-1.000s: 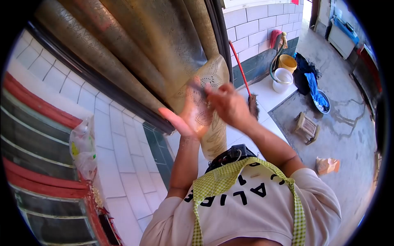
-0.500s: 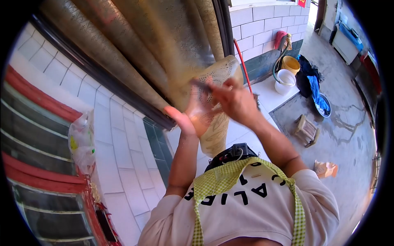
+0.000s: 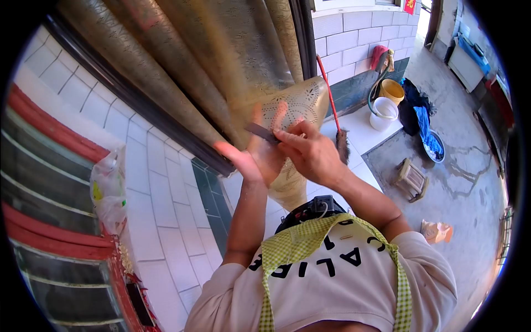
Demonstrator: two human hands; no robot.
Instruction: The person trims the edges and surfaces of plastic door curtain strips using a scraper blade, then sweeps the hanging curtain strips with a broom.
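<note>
My left hand (image 3: pixel 261 161) is spread, palm up and fingers stretched, against the patterned, gold-brown curtain (image 3: pixel 303 102). Pinched in my right hand (image 3: pixel 316 159) is a short, flat, dark brown strip (image 3: pixel 260 133), whose exact kind I cannot make out. The strip lies across the left palm near the base of its fingers. Behind both hands, the curtain's free end is gathered out from the doorway and hangs down in front of me. Part of the left hand is covered by the right.
A red-handled broom (image 3: pixel 328 91) leans by the tiled wall. To the right are a white bucket (image 3: pixel 383 114), a yellow bucket (image 3: pixel 392 91), a basin (image 3: pixel 436 148) with blue cloth, and a small stool (image 3: pixel 411 180). A plastic bag (image 3: pixel 108 191) hangs at the left window.
The right hand and the strip were blurred by motion and are now sharper. The strip has come lower and slightly left across the left palm. The left hand stays spread.
</note>
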